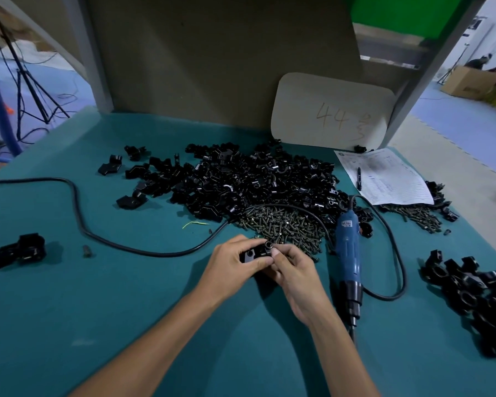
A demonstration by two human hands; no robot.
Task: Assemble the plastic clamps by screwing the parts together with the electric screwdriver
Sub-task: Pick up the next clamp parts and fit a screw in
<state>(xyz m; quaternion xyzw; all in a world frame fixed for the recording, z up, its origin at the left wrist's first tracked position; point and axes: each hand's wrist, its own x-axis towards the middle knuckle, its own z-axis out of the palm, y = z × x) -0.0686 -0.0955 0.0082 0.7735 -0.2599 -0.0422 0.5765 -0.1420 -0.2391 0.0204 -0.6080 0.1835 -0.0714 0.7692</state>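
Observation:
My left hand (232, 263) and my right hand (294, 269) meet at the middle of the teal table (126, 310), both gripping one black plastic clamp (257, 251). The right fingertips pinch its right end, where a round socket faces up. A blue electric screwdriver (347, 253) lies on the table just right of my right hand, bit pointing toward me, untouched. Behind the hands sits a heap of dark screws (287, 224), and beyond it a big pile of loose black clamp parts (255, 181).
The screwdriver's black cable (98, 236) loops across the left of the table. Several black clamps (476, 296) cluster at the right edge, one more group (20, 250) at the left. A printed sheet with a pen (384, 176) and more screws (415, 214) lie back right.

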